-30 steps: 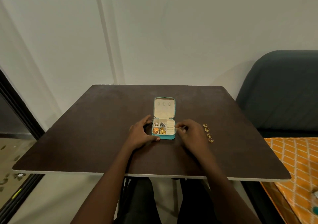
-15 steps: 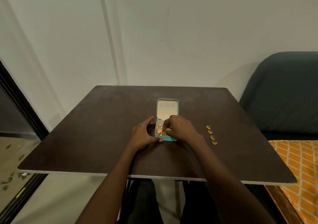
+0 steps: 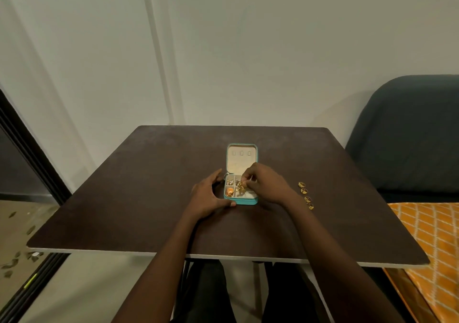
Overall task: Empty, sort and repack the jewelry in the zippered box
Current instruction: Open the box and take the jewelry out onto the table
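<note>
Sitting open near the middle of a dark brown square tabletop (image 3: 139, 193): a small teal zippered jewelry box (image 3: 244, 200) with a cream lining, its lid (image 3: 241, 158) standing upright at the far side and showing three small loops. Holding several compartments on the left side of the tray; lying in the near-left one, a round orange-gold piece (image 3: 229, 192), and in the far-left one, a cluster of small silvery pieces (image 3: 230, 181).

Bracing the box's left side: the left hand (image 3: 207, 198), thumb touching the near-left corner, fingers curving along the far-left edge, cupping the box rather than lifting it.

Reaching over the box from the right: the right hand (image 3: 267, 183), fingertips (image 3: 246, 180) pinched together just above the middle compartments, gripping a small gold piece of jewelry (image 3: 240, 186) that is too small to identify.

Lying in a short row on the tabletop, well to the right of the box and apart from both hands: four small gold rings (image 3: 306, 195).

Standing beyond the table's right edge: a dark grey upholstered chair (image 3: 407, 134), and nearer, an orange cloth with a white lattice pattern (image 3: 432, 238).
</note>
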